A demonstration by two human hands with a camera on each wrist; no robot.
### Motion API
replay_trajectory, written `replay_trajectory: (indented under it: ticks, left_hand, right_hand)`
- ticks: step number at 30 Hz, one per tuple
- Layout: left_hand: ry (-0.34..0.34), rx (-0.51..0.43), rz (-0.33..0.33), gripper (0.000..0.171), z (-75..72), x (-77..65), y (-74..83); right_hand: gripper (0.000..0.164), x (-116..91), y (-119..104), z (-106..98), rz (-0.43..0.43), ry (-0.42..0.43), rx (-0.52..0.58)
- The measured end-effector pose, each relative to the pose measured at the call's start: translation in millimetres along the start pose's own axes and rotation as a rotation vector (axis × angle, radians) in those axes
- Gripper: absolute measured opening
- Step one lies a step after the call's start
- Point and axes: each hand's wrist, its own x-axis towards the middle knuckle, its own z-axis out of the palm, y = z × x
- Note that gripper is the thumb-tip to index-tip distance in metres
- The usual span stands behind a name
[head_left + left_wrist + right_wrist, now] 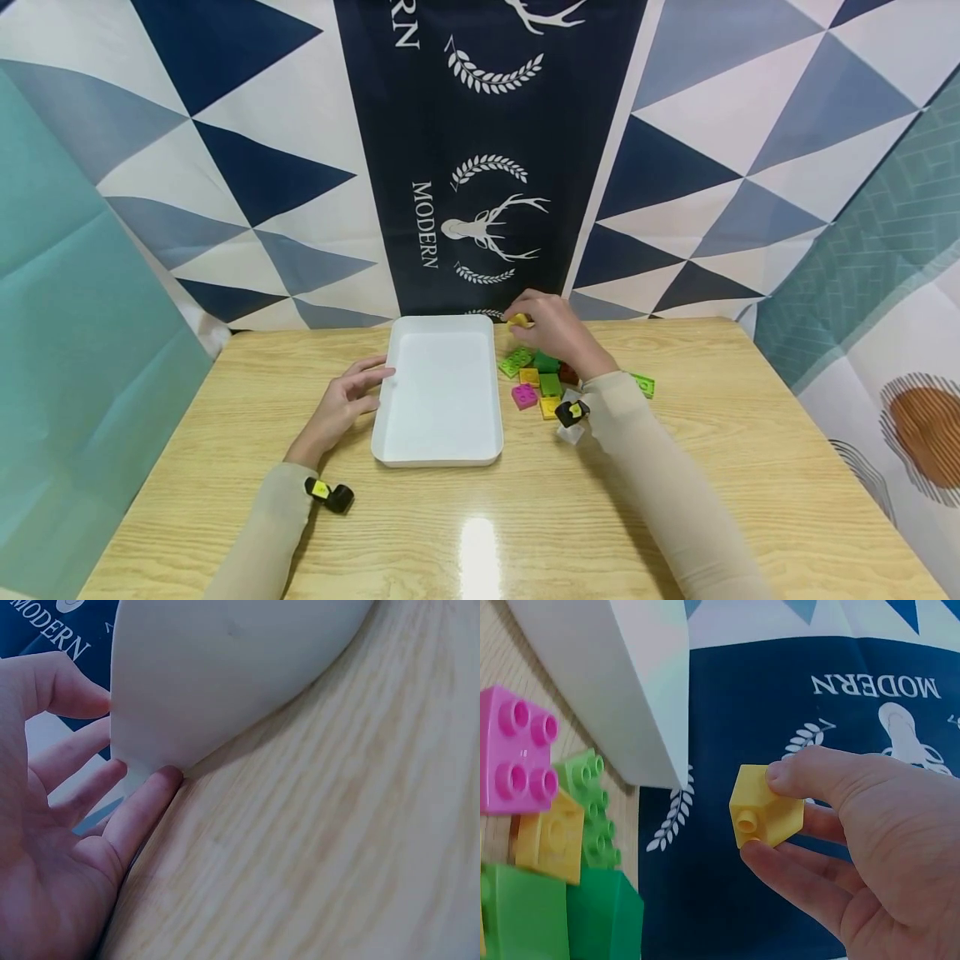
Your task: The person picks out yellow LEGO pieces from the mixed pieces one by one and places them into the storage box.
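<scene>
A white tray (pixel 442 457) lies on the wooden table, its inside bare. My left hand (pixel 347 406) touches the tray's left wall with its fingertips, fingers spread and fairly straight; the left wrist view shows them against the outer wall (pixel 225 667). Past the tray's far right corner, my right hand (pixel 553 327) pinches a yellow toy brick (pixel 763 806) between thumb and fingers, held up off the table. Below that hand lie a pink brick (pixel 525 396), a light green brick (pixel 516 362), an orange-yellow brick (pixel 529 377) and a dark green brick (pixel 604 915).
More bricks lie right of the tray: a green one (pixel 551 384), a yellow one (pixel 550 407), a whitish one (pixel 571 434) and a flat light green one (pixel 643 385). A patterned cloth (pixel 480 167) hangs along the table's far edge. Both wrists wear small black cameras.
</scene>
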Motion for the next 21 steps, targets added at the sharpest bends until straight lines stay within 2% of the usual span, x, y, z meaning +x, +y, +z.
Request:
replay_trajectory:
  ticks: [21]
  left_hand:
    - [0.0, -0.009, -0.001, 0.047, -0.5, 1.2, -1.4]
  right_hand:
    - [0.019, 21.2, -36.9, 12.8, -0.079, -0.064, 0.001]
